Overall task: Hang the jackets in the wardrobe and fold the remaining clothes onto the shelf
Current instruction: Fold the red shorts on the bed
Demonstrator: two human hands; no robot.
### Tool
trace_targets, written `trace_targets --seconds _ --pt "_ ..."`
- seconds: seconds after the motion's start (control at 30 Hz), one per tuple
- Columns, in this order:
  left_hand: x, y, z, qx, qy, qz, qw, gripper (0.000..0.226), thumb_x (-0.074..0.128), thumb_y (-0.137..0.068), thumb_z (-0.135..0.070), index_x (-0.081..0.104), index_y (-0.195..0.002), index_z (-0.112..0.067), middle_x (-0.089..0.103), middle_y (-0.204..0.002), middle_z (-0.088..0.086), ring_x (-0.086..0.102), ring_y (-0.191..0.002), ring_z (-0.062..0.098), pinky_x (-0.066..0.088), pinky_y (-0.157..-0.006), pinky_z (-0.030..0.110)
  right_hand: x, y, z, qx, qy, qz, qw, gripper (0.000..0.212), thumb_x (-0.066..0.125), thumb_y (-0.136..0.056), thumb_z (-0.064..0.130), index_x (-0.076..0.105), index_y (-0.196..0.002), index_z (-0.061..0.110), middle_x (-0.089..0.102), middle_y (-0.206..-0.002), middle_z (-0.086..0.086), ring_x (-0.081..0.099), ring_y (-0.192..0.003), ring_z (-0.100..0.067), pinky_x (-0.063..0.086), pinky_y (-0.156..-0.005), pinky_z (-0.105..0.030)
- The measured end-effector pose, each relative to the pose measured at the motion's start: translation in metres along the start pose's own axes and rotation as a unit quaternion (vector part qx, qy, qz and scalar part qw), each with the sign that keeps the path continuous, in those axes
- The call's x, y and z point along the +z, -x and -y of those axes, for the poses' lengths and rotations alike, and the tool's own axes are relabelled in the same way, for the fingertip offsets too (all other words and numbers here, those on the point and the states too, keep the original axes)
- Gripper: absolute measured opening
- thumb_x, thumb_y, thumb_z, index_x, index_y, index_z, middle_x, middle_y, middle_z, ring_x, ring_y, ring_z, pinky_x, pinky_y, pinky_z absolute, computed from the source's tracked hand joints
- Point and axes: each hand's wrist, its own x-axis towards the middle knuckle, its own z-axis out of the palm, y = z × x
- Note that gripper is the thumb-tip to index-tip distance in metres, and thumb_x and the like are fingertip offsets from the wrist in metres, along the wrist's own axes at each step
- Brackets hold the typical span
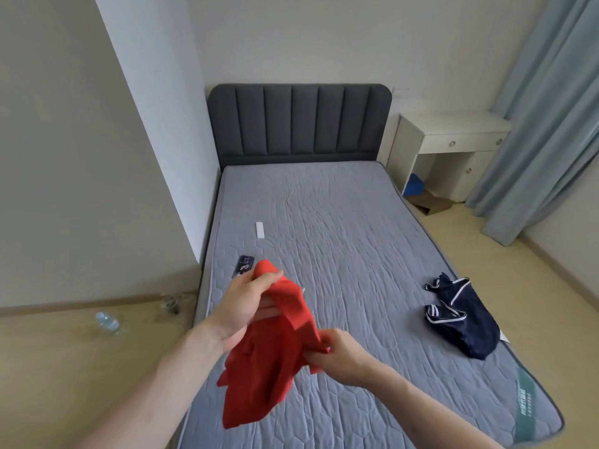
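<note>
I hold a red garment (pixel 265 361) up over the near left part of the grey mattress (pixel 350 241). My left hand (pixel 246 306) grips its upper edge, with a bunch of cloth sticking out above the fingers. Lower and to the right, my right hand (pixel 337 354) pinches another edge of the same garment. The rest of the red cloth hangs crumpled below both hands. A dark navy garment with white stripes (pixel 460 319) lies in a heap on the mattress near its right edge. No wardrobe or shelf is in sight.
A white remote-like bar (pixel 260 230) and a dark phone (pixel 243 265) lie on the mattress near its left side. A grey padded headboard (pixel 298 121) stands at the far end. A white desk (pixel 453 147) and blue curtains (pixel 544 108) are at right. A plastic bottle (pixel 108 323) lies on the floor at left.
</note>
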Motion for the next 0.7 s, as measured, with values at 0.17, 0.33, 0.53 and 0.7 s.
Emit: trace_targets --seconds 0.17,0.33,0.53,0.7 --pt "-0.037 -0.005 0.015 0.094 -0.143 -0.117 0.978 0.016 0.076 -0.089 -0.023 0.074 -0.095 -0.009 0.075 -0.092 0.014 0.070 -0.085 0.016 0.054 -0.076 0.031 -0.022 -0.002 0.003 0.003 -0.079 -0.123 0.989 0.021 0.053 -0.090 0.001 0.063 -0.077 0.014 0.066 -0.060 -0.010 0.066 -0.049 -0.030 0.053 -0.042 -0.034" --pt "-0.072 -0.013 0.048 0.082 -0.222 -0.130 0.963 0.025 0.074 -0.091 -0.037 0.079 -0.084 -0.013 0.074 -0.101 0.006 0.067 -0.105 0.018 0.049 -0.098 0.032 -0.039 -0.002 0.010 -0.060 0.046 -0.146 0.986 0.011 0.069 -0.084 0.025 0.067 -0.073 0.024 0.053 -0.053 0.008 0.044 -0.048 -0.004 0.038 -0.049 -0.021" --pt "-0.077 -0.020 0.078 0.023 -0.294 -0.066 0.953 0.082 0.066 -0.053 -0.091 0.066 -0.096 -0.022 0.071 -0.084 -0.005 0.063 -0.072 0.001 0.051 -0.070 0.021 -0.049 0.002 0.002 -0.009 0.202 -0.127 0.971 0.024 0.073 -0.077 0.053 0.066 -0.083 0.031 0.067 -0.074 0.012 0.059 -0.069 -0.003 0.044 -0.062 -0.022" --pt "-0.097 -0.030 0.088 0.075 -0.529 0.022 0.845 0.064 0.089 -0.057 -0.052 0.037 -0.092 -0.039 0.055 -0.092 -0.013 0.051 -0.076 -0.004 0.039 -0.064 0.013 -0.068 0.007 -0.021 0.079 0.296 -0.044 0.951 0.063 0.075 -0.064 0.073 0.064 -0.112 0.035 0.064 -0.100 0.014 0.058 -0.094 -0.010 0.042 -0.075 -0.027"
